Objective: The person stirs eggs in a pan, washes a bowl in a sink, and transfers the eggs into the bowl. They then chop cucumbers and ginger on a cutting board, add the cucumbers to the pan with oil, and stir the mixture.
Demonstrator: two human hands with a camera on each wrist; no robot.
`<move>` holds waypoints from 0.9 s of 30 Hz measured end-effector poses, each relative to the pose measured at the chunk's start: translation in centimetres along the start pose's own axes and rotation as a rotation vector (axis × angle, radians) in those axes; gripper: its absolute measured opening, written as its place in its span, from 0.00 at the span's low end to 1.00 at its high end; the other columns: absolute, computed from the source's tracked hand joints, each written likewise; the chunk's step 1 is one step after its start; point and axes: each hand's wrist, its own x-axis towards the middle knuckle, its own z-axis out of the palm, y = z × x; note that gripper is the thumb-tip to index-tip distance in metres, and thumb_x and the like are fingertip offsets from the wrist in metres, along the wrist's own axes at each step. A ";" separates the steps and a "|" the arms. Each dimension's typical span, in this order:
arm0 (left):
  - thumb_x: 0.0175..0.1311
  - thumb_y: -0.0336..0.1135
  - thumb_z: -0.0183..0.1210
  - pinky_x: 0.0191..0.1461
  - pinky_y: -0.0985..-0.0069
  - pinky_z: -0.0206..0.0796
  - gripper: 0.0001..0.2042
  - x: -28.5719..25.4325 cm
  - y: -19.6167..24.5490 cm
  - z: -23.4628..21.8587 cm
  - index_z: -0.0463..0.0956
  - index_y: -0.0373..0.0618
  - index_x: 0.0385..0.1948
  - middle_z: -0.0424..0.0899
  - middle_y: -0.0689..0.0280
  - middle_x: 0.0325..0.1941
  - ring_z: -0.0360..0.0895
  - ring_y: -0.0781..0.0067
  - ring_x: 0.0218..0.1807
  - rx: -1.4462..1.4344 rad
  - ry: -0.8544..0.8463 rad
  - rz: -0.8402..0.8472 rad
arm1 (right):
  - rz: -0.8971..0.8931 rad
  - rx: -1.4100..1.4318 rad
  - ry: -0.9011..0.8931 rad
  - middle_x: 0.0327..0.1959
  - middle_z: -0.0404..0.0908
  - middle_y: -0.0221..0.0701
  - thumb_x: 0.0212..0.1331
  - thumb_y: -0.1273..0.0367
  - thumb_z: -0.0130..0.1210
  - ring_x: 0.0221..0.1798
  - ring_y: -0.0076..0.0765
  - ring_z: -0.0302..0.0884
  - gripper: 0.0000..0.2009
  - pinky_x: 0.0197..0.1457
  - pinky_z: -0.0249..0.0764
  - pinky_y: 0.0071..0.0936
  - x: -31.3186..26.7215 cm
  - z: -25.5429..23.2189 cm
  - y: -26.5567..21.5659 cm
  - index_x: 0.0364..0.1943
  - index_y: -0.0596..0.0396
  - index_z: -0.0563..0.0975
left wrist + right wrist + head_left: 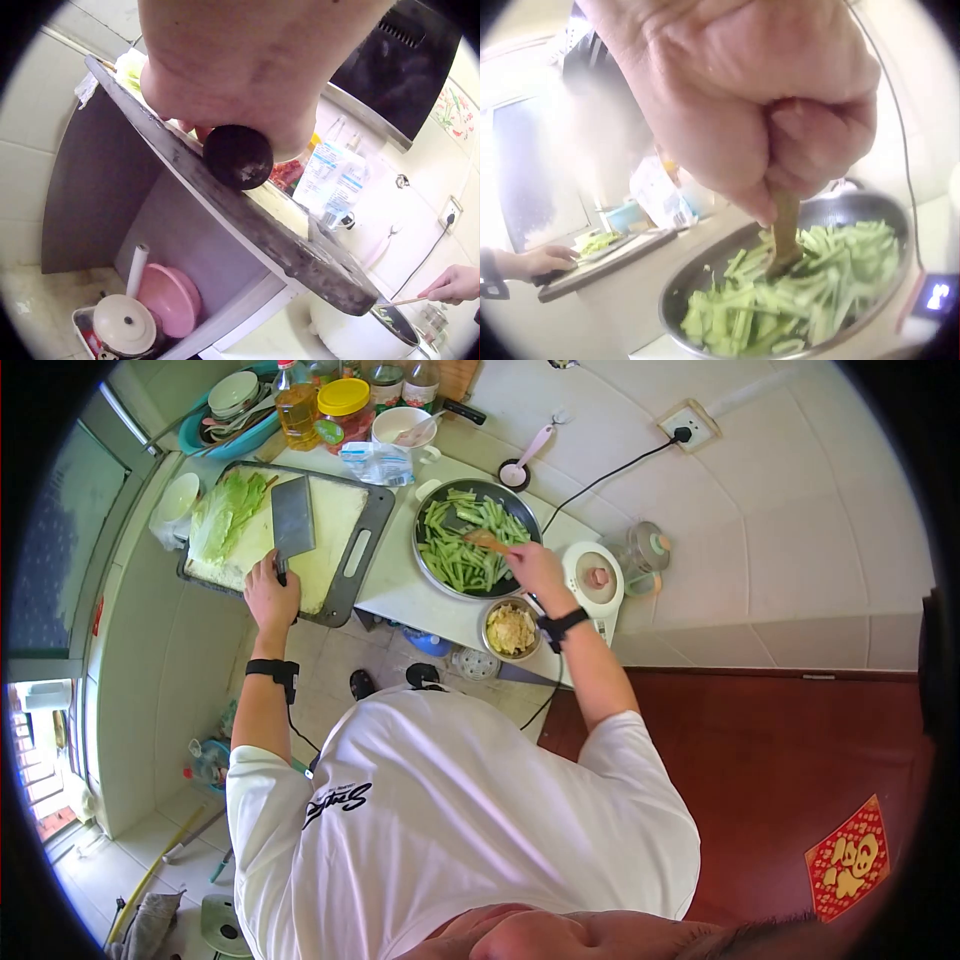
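Note:
My right hand (pixel 540 573) grips a wooden spatula (pixel 486 540). Its blade dips among green vegetable strips (pixel 825 289) that fill much of a dark-lined pan (pixel 428 572). On the left, my left hand (pixel 271 600) holds the black handle of a cleaver (pixel 293 515), whose wide blade lies flat over the cutting board (pixel 346 605). The round butt of the cleaver handle (pixel 238 157) sticks out below the palm in the left wrist view. Beside the blade lie pale green lettuce leaves (pixel 226 520). The right hand hides the upper part of the spatula.
A metal bowl of chopped pale food (pixel 511 631) stands at the counter's front edge near the pan. Right of the pan is a white lidded cooker (pixel 594 579). Behind the board are an oil bottle (pixel 296 412), a yellow-lidded jar (pixel 344 415) and a white mug (pixel 405 428).

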 end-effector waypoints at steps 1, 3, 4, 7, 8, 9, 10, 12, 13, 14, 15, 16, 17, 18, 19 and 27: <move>0.58 0.40 0.55 0.63 0.59 0.61 0.23 0.0 0.0 0.0 0.73 0.51 0.58 0.79 0.60 0.54 0.71 0.54 0.59 -0.008 0.001 -0.001 | -0.006 -0.003 -0.003 0.30 0.84 0.41 0.58 0.60 0.56 0.34 0.55 0.82 0.11 0.38 0.78 0.46 -0.7 -2.0 0.2 0.35 0.48 0.85; 0.58 0.40 0.55 0.63 0.59 0.62 0.23 -0.1 0.3 -0.2 0.73 0.51 0.58 0.79 0.60 0.53 0.71 0.53 0.58 -0.008 0.005 -0.010 | 0.016 -0.029 -0.151 0.30 0.84 0.41 0.57 0.60 0.55 0.34 0.55 0.82 0.11 0.39 0.78 0.44 -2.4 -5.5 0.0 0.33 0.48 0.85; 0.58 0.40 0.55 0.63 0.59 0.62 0.23 -0.1 0.4 -0.2 0.73 0.51 0.58 0.79 0.60 0.53 0.71 0.53 0.58 -0.008 0.010 -0.009 | 0.014 -0.029 -0.152 0.30 0.84 0.41 0.57 0.60 0.55 0.34 0.55 0.82 0.11 0.39 0.78 0.44 -3.1 -5.4 0.3 0.33 0.48 0.85; 0.58 0.39 0.56 0.63 0.58 0.62 0.23 0.0 0.4 -0.2 0.73 0.51 0.58 0.79 0.59 0.53 0.71 0.53 0.58 -0.003 -0.005 -0.011 | 0.000 -0.123 -0.335 0.33 0.84 0.41 0.57 0.61 0.58 0.37 0.51 0.83 0.11 0.40 0.78 0.40 -4.0 -3.8 -0.4 0.40 0.48 0.85; 0.58 0.39 0.56 0.63 0.58 0.62 0.23 -0.1 0.4 -0.2 0.73 0.51 0.58 0.79 0.59 0.53 0.71 0.53 0.58 -0.003 -0.010 -0.005 | 0.007 -0.120 -0.335 0.33 0.84 0.41 0.57 0.61 0.58 0.37 0.51 0.83 0.11 0.40 0.78 0.40 -3.9 -2.4 -0.7 0.40 0.48 0.85; 0.58 0.39 0.56 0.62 0.58 0.62 0.23 -0.1 0.2 -0.1 0.73 0.51 0.58 0.79 0.59 0.53 0.71 0.52 0.57 -0.002 -0.005 0.004 | -0.011 -0.046 -0.179 0.32 0.84 0.41 0.57 0.62 0.57 0.35 0.52 0.82 0.10 0.40 0.78 0.42 -3.4 -0.7 -0.6 0.39 0.48 0.85; 0.58 0.39 0.56 0.62 0.58 0.63 0.23 0.0 0.2 -0.1 0.73 0.51 0.58 0.79 0.59 0.53 0.72 0.52 0.57 -0.001 0.001 0.012 | -0.031 0.029 -0.021 0.30 0.84 0.42 0.56 0.63 0.57 0.34 0.54 0.82 0.09 0.41 0.78 0.44 -3.0 -0.1 -0.9 0.37 0.47 0.86; 0.58 0.39 0.56 0.62 0.58 0.63 0.23 0.0 0.1 -0.1 0.73 0.51 0.58 0.79 0.59 0.53 0.72 0.52 0.57 0.005 0.005 0.014 | -0.046 0.047 0.055 0.29 0.83 0.43 0.56 0.66 0.57 0.33 0.53 0.82 0.09 0.39 0.78 0.45 -2.5 -1.1 -1.7 0.38 0.46 0.85; 0.58 0.39 0.56 0.62 0.58 0.63 0.23 0.0 0.1 0.0 0.72 0.51 0.58 0.79 0.59 0.53 0.72 0.52 0.57 0.007 0.004 0.014 | -0.082 -0.007 0.101 0.28 0.83 0.42 0.56 0.67 0.57 0.33 0.53 0.82 0.09 0.38 0.77 0.46 -2.4 -2.6 -2.5 0.38 0.46 0.85; 0.58 0.39 0.56 0.62 0.58 0.63 0.23 0.1 0.1 0.0 0.72 0.51 0.58 0.79 0.59 0.53 0.72 0.52 0.57 0.006 0.005 0.017 | -0.116 -0.064 0.148 0.26 0.83 0.42 0.55 0.67 0.57 0.32 0.52 0.82 0.09 0.36 0.77 0.46 -2.3 -3.4 -2.9 0.39 0.46 0.84; 0.58 0.39 0.56 0.63 0.58 0.62 0.23 0.1 0.1 -0.1 0.72 0.51 0.58 0.79 0.59 0.53 0.71 0.52 0.57 -0.004 0.007 0.022 | -0.115 -0.065 0.148 0.26 0.83 0.42 0.55 0.67 0.57 0.32 0.52 0.82 0.09 0.36 0.77 0.46 -2.3 -3.4 -2.7 0.39 0.46 0.84; 0.58 0.39 0.56 0.63 0.58 0.62 0.23 0.0 0.1 -0.1 0.72 0.51 0.58 0.79 0.58 0.54 0.71 0.52 0.58 -0.013 0.009 0.025 | -0.127 -0.110 0.160 0.27 0.83 0.40 0.55 0.69 0.56 0.31 0.51 0.81 0.11 0.35 0.76 0.46 -2.3 -3.4 -2.6 0.43 0.46 0.83; 0.58 0.39 0.56 0.63 0.58 0.62 0.23 0.0 0.1 0.0 0.72 0.51 0.58 0.79 0.58 0.54 0.71 0.52 0.58 -0.013 0.011 0.019 | -0.143 -0.155 0.170 0.27 0.83 0.39 0.56 0.70 0.55 0.30 0.51 0.81 0.14 0.33 0.75 0.46 -2.2 -3.2 -2.5 0.47 0.45 0.81; 0.58 0.39 0.56 0.62 0.58 0.62 0.23 -0.1 0.2 -0.1 0.72 0.51 0.58 0.79 0.60 0.53 0.71 0.53 0.58 -0.015 0.004 0.010 | -0.149 -0.155 0.166 0.27 0.83 0.39 0.56 0.70 0.55 0.30 0.51 0.81 0.14 0.33 0.75 0.46 -2.3 -2.0 -1.7 0.47 0.45 0.81; 0.58 0.39 0.55 0.62 0.58 0.61 0.23 -0.1 0.2 -0.2 0.72 0.52 0.58 0.79 0.61 0.52 0.71 0.55 0.58 -0.016 -0.002 0.001 | -0.185 -0.225 0.148 0.28 0.82 0.37 0.57 0.71 0.54 0.29 0.50 0.81 0.16 0.32 0.75 0.45 -2.5 -0.2 -0.3 0.50 0.44 0.80; 0.58 0.39 0.55 0.63 0.60 0.62 0.23 -0.3 0.3 -0.2 0.72 0.50 0.58 0.78 0.59 0.53 0.71 0.54 0.57 -0.003 -0.004 0.002 | -0.182 -0.292 0.134 0.27 0.77 0.32 0.59 0.72 0.52 0.28 0.46 0.80 0.21 0.28 0.75 0.43 -4.1 0.7 2.3 0.57 0.40 0.76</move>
